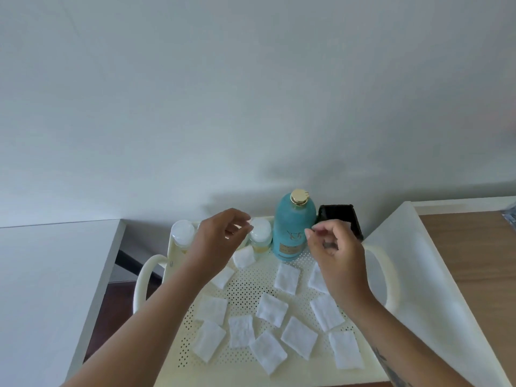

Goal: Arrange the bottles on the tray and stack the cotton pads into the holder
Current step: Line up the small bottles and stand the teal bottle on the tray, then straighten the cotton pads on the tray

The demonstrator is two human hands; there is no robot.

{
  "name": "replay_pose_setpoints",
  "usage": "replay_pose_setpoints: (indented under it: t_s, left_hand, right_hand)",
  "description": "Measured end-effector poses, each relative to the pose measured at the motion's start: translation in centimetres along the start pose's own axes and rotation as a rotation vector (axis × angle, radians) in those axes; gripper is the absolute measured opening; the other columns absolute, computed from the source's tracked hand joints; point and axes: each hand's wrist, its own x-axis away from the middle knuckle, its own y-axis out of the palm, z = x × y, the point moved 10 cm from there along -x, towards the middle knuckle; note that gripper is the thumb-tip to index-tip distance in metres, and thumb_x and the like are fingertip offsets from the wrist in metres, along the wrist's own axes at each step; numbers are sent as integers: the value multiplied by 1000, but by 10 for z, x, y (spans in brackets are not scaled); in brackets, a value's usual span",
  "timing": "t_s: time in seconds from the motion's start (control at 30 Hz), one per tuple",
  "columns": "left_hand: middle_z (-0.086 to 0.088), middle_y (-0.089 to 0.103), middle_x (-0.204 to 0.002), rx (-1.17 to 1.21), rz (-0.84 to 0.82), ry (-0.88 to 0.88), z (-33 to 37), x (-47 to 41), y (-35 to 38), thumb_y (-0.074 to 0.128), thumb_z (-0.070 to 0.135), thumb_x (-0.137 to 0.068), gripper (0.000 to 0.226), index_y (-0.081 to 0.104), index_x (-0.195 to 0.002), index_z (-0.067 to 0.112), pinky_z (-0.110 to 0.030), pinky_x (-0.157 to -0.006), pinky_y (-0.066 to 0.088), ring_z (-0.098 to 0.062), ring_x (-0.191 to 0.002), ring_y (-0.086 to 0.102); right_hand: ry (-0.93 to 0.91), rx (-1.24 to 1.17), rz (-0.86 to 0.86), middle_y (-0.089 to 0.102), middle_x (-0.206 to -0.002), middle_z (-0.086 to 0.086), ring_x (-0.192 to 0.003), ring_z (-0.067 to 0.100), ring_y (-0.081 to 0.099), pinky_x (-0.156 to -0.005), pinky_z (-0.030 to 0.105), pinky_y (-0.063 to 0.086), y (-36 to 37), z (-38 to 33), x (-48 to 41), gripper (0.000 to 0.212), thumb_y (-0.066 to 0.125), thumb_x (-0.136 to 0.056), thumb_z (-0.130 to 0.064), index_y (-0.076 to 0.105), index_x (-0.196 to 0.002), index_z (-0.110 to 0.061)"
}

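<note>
Both hands hover empty at far end of tray [371, 356]; left hand [220, 241] loosely curled, right hand [332, 258] likewise; teal bottle [290, 227] and small bottles [261, 234] upright at far edge; black holder [339, 219] far right; cotton pads [272, 308] scattered near; risk: wrist knocks bottle over; light pads cling in pairs.

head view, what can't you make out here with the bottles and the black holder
- Teal bottle: label print too small to read.
- Black holder: the right hand covers its front; contents unclear.
- Small bottles: the left hand hides any between them.
</note>
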Motion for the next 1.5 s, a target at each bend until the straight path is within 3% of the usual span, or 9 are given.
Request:
replay_pose_setpoints:
  t_s: [0.13,0.3,0.4,0.53,0.7,0.9,1.07,1.2,1.5]
  left_hand:
    - [26,67,-79,-37,56,-113,-32,30,-13,71,32,-85,7,67,-92,33,-10,-61,47,1,-70,61]
    - [24,64,-88,-154,103,-254,-76,68,-17,68,36,-86,11,65,-96,32,-26,-65,54,2,-69,60]
    - [19,63,-89,-201,91,-318,-97,86,-9,68,32,-88,18,65,-104,25,-21,-67,51,-1,-69,60]
    - [15,61,-88,-245,71,-420,-119,96,3,62,37,-90,29,58,-118,29,-13,-57,40,2,-75,56]
    - [7,63,-97,-313,49,-531,-138,85,12,55,41,-93,42,49,-132,28,-36,-71,55,-14,-83,62]
    - [1,68,-105,-399,22,-563,-153,79,22,50,45,-93,48,44,-136,25,-43,-75,57,-22,-93,66]
    - [-3,67,-103,-484,18,-575,-156,74,23,51,42,-93,42,50,-128,18,-38,-68,54,-26,-88,65]
    - [-5,66,-93,-532,-1,-570,-156,72,29,52,36,-93,29,56,-109,13,-33,-58,44,-23,-70,56]
    - [6,59,-75,-310,72,-621,-150,82,21,53,33,-89,13,57,-96,22,-32,-55,48,-17,-66,58]
  right_hand:
    - [60,40,-163,63,-80,-13,-77,9,62,-62,19,52,43,18,30,7,69,-86,-21,62,-86,-22]
    - [131,189,-357,61,-78,-10,-71,5,59,-64,24,50,99,44,48,13,64,-89,-27,63,-102,-25]
    - [82,322,-436,56,-77,-10,-70,8,56,-65,24,48,125,45,50,27,60,-92,-30,61,-118,-24]
    - [29,432,-484,60,-84,-4,-75,15,58,-65,30,49,149,43,49,41,55,-94,-30,49,-135,-24]
    - [-49,511,-497,64,-79,7,-71,23,60,-59,36,46,167,42,44,49,50,-97,-26,38,-144,-22]
    - [-79,603,-441,67,-73,7,-63,25,62,-50,30,39,169,48,40,40,54,-96,-26,45,-133,-16]
    - [-80,696,-442,70,-78,8,-68,27,64,-52,28,34,176,58,39,38,52,-96,-28,48,-132,-16]
    - [-55,670,-413,68,-76,9,-64,28,60,-50,28,31,173,61,39,16,55,-95,-23,57,-102,-10]
    - [27,533,-396,57,-64,3,-58,25,52,-50,35,40,153,50,50,13,57,-93,-23,55,-87,-11]
